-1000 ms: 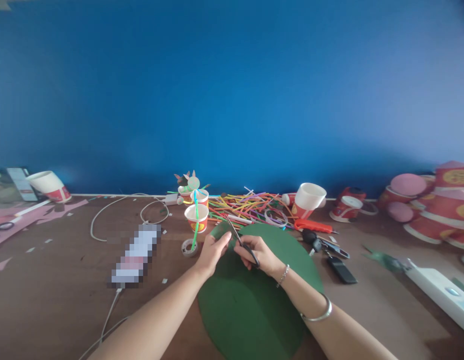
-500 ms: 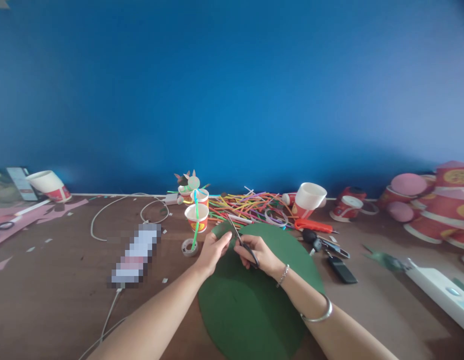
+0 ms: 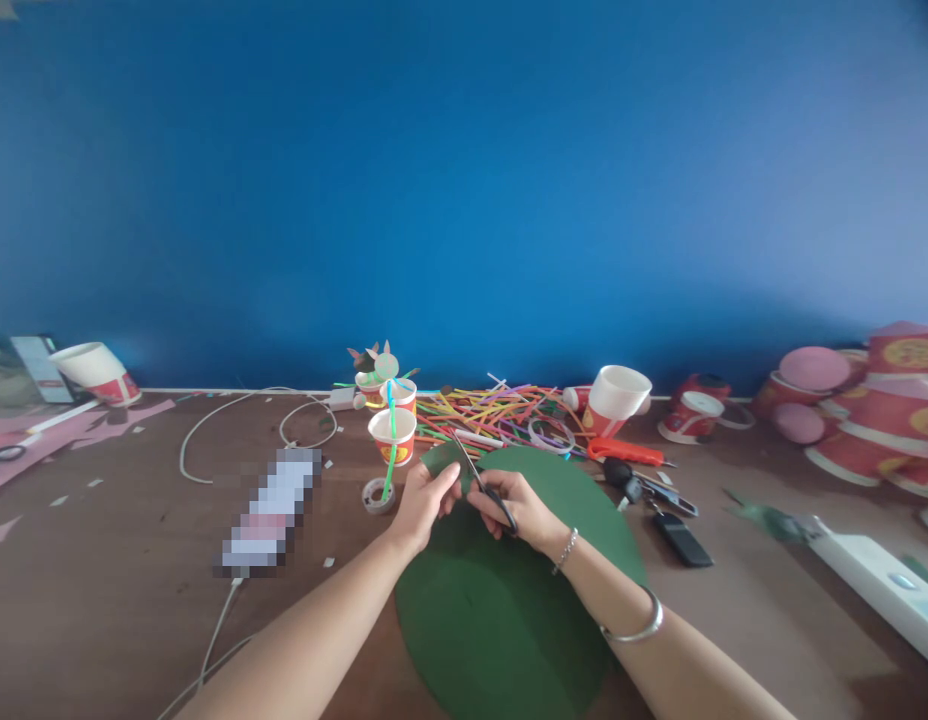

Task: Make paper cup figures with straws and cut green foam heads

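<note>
Above a round dark green mat (image 3: pixel 509 620), my left hand (image 3: pixel 426 505) pinches a small piece of green paper (image 3: pixel 443 458) between thumb and fingers. My right hand (image 3: pixel 513 502) is closed around black-handled scissors (image 3: pixel 471 460), the blades pointing up and left beside the paper. The blades lie close to the paper's right edge; whether they bite into it I cannot tell. Just left of my left hand lies a roll of tape (image 3: pixel 378 496), with a paper cup (image 3: pixel 393 440) behind it that has a green straw hanging down its front.
A pile of coloured strips (image 3: pixel 486 410) lies along the wall. To the right are a white-and-red cup (image 3: pixel 615 400), an orange-handled tool (image 3: pixel 629 452), keys (image 3: pixel 681 538) and a white power strip (image 3: pixel 884 590). A blurred phone (image 3: pixel 273 510) with a cable lies left.
My left thumb and fingers have shifted slightly on the green paper. The right hand with the scissors has barely moved.
</note>
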Tool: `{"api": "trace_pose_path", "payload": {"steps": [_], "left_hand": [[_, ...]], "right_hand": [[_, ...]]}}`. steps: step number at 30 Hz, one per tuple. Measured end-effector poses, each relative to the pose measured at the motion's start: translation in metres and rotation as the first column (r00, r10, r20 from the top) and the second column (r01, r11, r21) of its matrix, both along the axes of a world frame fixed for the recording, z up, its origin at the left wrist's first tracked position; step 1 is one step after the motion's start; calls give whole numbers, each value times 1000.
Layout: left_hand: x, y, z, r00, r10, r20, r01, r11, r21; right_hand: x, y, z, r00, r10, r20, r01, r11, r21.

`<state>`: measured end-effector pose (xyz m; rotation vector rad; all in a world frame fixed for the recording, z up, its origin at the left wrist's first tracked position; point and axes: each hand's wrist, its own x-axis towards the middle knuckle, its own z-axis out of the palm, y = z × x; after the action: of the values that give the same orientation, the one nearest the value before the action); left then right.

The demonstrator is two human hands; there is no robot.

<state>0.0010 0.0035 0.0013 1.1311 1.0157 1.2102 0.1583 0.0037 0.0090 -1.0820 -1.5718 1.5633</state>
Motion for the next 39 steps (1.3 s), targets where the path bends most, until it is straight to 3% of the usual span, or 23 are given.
{"api": "trace_pose_path", "payload": {"steps": [10, 25, 39], "left_hand": [[2, -1, 4, 996, -47, 75, 47, 999, 1], [2, 1, -4, 988, 79, 132, -66, 993, -100], [1, -1, 3, 998, 15, 60, -14, 1000, -20]], "right_hand": [[0, 1, -3, 1000, 9, -22, -8, 1000, 19], [1, 1, -3, 1000, 14, -9, -14, 1000, 11], [0, 0, 1, 1000, 13, -23, -13, 1000, 5]]}}
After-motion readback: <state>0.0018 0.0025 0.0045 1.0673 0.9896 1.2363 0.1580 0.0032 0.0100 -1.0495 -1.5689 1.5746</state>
